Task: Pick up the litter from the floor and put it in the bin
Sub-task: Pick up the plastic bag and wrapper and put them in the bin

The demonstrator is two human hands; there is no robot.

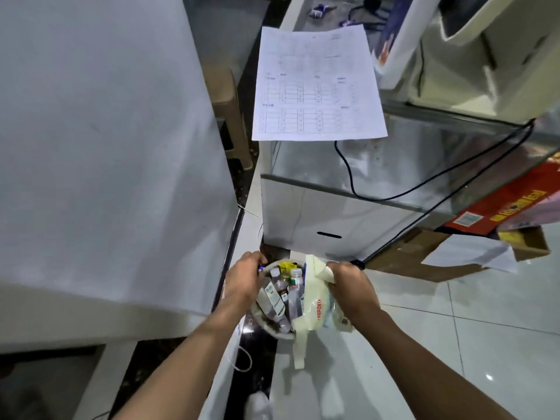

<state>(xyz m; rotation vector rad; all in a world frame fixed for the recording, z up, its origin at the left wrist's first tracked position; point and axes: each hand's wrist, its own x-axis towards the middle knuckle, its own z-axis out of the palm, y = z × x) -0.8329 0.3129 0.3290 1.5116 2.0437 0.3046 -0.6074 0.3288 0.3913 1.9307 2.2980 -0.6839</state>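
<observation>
Your left hand (244, 278) rests on the left rim of the bin (266, 324), and its fingers curl over a small blue-tipped thing (261, 269) at the rim; what that thing is you cannot tell from here. Your right hand (351, 286) is over the bin's right side, its fingers clamped on the top of a cream plastic bag (315, 304) with red lettering, which hangs down across the bin's right edge; one strip of the bag trails toward the floor (454, 344). The bin stands on the floor at the corner of a glass display cabinet (303, 207), just beside a white-draped surface (106, 147) on your left. Inside the bin lie several clear plastic bottles (277, 298), some with green-and-white labels, and a bit of yellow litter (286, 265) at the far side. Another clear bottle (257, 406) lies on the floor near your feet, well apart from the bin. A printed sheet (315, 86) lies on the cabinet's glass tabletop, with a black cable (394, 195) running across the glass. To the right, a red box (500, 207) and brown cardboard (409, 259) rest near the cabinet.
</observation>
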